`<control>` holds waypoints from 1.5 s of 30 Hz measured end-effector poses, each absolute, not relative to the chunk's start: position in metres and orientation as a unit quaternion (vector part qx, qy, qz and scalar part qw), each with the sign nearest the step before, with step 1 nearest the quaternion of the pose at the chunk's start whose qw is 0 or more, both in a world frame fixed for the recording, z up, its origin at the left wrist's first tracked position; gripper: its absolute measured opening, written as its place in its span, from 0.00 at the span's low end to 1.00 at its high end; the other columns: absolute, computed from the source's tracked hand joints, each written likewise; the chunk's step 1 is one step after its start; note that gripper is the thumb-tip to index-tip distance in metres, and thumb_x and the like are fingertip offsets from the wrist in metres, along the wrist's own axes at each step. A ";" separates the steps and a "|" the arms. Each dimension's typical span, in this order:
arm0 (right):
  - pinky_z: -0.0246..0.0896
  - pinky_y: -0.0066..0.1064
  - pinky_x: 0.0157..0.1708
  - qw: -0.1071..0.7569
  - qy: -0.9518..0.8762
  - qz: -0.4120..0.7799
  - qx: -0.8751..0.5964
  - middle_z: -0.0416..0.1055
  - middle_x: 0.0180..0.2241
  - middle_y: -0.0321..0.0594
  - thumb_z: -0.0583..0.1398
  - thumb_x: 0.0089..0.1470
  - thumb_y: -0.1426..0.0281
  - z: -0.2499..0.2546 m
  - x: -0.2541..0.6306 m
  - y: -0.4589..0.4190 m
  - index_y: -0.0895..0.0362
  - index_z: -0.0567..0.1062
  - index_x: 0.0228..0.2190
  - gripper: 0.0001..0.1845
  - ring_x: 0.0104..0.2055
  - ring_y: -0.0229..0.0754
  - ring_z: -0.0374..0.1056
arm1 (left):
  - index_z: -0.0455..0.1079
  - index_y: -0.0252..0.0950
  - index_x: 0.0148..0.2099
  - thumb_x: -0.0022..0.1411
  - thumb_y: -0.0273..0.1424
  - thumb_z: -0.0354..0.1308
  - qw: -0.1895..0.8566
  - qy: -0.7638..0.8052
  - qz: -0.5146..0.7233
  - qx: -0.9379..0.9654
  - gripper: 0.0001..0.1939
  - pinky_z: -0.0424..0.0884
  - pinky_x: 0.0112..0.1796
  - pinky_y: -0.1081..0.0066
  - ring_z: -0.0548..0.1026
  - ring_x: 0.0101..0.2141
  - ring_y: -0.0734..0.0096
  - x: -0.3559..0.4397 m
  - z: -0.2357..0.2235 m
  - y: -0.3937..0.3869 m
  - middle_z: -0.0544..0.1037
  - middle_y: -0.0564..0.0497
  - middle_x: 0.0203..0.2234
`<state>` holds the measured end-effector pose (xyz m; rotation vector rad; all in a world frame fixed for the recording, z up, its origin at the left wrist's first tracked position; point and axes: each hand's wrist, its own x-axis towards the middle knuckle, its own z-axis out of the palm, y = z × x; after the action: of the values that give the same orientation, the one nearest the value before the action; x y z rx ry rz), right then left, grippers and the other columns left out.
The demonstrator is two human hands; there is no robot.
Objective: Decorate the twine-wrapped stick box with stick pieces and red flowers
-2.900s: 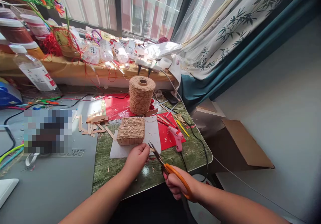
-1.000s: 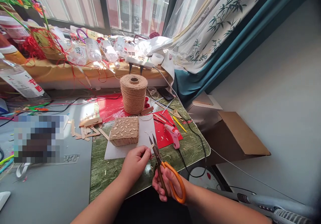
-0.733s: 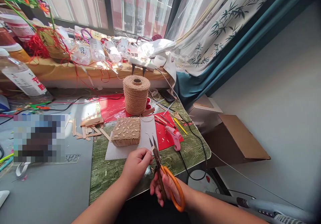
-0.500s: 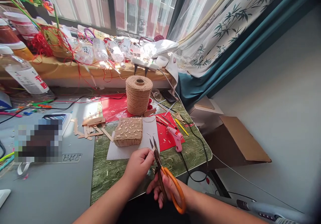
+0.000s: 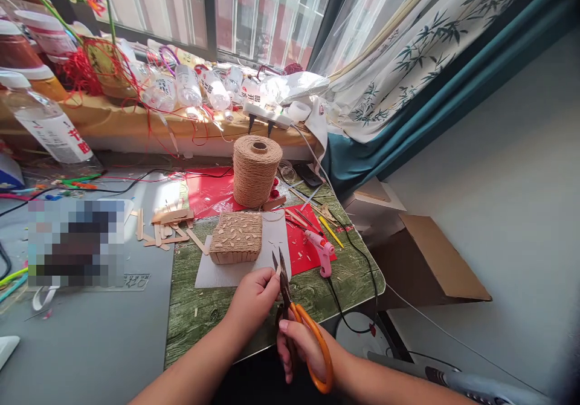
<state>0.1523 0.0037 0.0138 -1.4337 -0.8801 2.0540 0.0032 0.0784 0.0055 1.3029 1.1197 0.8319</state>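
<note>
My right hand grips orange-handled scissors with their blades pointing up and slightly apart. My left hand pinches a small pale wood sliver at the blade tips. Just beyond my hands a twine-wrapped block, dotted with wood chips, lies on a white sheet. A big spool of jute twine stands behind it on red paper.
A pink glue gun lies on the green wood-grain board, its black cord trailing off the edge. Craft sticks lie to the left. Bottles and a power strip crowd the window sill. A cardboard box sits on the floor to the right.
The scissors swung from a slanted pose to upright, and my right hand drew closer to my left. The blades have narrowed around the sliver. The view shifted slightly.
</note>
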 end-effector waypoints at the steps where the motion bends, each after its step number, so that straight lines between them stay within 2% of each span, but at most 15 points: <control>1: 0.62 0.30 0.17 0.235 -0.321 0.750 -0.528 0.63 0.16 0.29 0.60 0.50 0.47 0.014 0.151 0.005 0.53 0.61 0.29 0.23 0.16 0.36 0.60 | 0.64 0.38 0.26 0.69 0.46 0.51 0.578 0.483 0.355 0.554 0.22 0.60 0.29 0.72 0.65 0.25 0.70 0.003 0.006 0.079 0.68 0.54 0.20; 6: 0.58 0.28 0.13 0.234 -0.315 0.753 -0.528 0.57 0.15 0.24 0.57 0.49 0.58 0.017 0.145 0.009 0.51 0.59 0.29 0.13 0.14 0.35 0.55 | 0.62 0.38 0.24 0.67 0.46 0.52 0.575 0.507 0.356 0.535 0.22 0.58 0.27 0.73 0.63 0.24 0.71 0.002 0.006 0.081 0.66 0.56 0.19; 11: 0.54 0.26 0.13 0.232 -0.271 0.770 -0.528 0.54 0.16 0.23 0.57 0.47 0.60 0.026 0.142 0.009 0.51 0.57 0.28 0.13 0.15 0.32 0.50 | 0.66 0.38 0.22 0.63 0.40 0.52 0.571 0.549 0.323 0.519 0.19 0.58 0.27 0.72 0.66 0.23 0.70 0.001 0.004 0.084 0.70 0.54 0.17; 15: 0.46 0.24 0.13 0.216 -0.199 0.779 -0.554 0.53 0.16 0.22 0.57 0.45 0.62 0.030 0.140 0.009 0.51 0.58 0.30 0.13 0.15 0.31 0.46 | 0.69 0.38 0.21 0.59 0.35 0.51 0.567 0.573 0.285 0.519 0.16 0.57 0.27 0.71 0.67 0.22 0.69 -0.001 0.005 0.087 0.72 0.54 0.17; 22: 0.38 0.24 0.14 0.201 -0.144 0.786 -0.566 0.50 0.16 0.21 0.56 0.45 0.64 0.032 0.139 0.013 0.51 0.59 0.31 0.11 0.15 0.30 0.42 | 0.68 0.39 0.21 0.59 0.35 0.50 0.561 0.587 0.240 0.532 0.16 0.57 0.27 0.70 0.66 0.22 0.69 0.000 0.004 0.095 0.69 0.55 0.16; 33: 0.34 0.23 0.16 0.184 -0.124 0.769 -0.600 0.52 0.17 0.22 0.53 0.50 0.69 0.042 0.138 0.016 0.51 0.59 0.34 0.07 0.15 0.30 0.41 | 0.68 0.39 0.21 0.60 0.36 0.50 0.559 0.593 0.215 0.538 0.17 0.57 0.27 0.70 0.66 0.22 0.68 0.001 0.000 0.099 0.68 0.55 0.16; 37: 0.36 0.23 0.15 0.203 -0.114 0.793 -0.564 0.50 0.16 0.22 0.55 0.49 0.67 0.036 0.142 0.018 0.51 0.58 0.31 0.08 0.15 0.30 0.41 | 0.65 0.39 0.21 0.62 0.36 0.50 0.555 0.581 0.231 0.549 0.17 0.57 0.28 0.70 0.66 0.23 0.68 0.000 -0.002 0.098 0.68 0.55 0.17; 40: 0.38 0.22 0.14 0.243 -0.126 0.807 -0.524 0.51 0.16 0.22 0.58 0.48 0.62 0.030 0.152 0.018 0.51 0.57 0.30 0.14 0.15 0.30 0.42 | 0.60 0.40 0.23 0.64 0.39 0.50 0.549 0.562 0.283 0.551 0.18 0.57 0.28 0.70 0.64 0.24 0.68 -0.001 0.001 0.094 0.65 0.56 0.17; 45: 0.48 0.22 0.15 0.283 -0.167 0.828 -0.455 0.62 0.19 0.25 0.62 0.51 0.44 0.023 0.177 0.011 0.52 0.61 0.33 0.26 0.16 0.30 0.52 | 0.59 0.40 0.24 0.67 0.40 0.49 0.563 0.529 0.340 0.536 0.19 0.59 0.30 0.70 0.63 0.26 0.68 -0.004 0.007 0.093 0.64 0.56 0.19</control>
<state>0.1769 0.0114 0.0229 -1.2178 -0.4462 2.2153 -0.0041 0.0928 0.0074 1.2623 1.2443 0.8012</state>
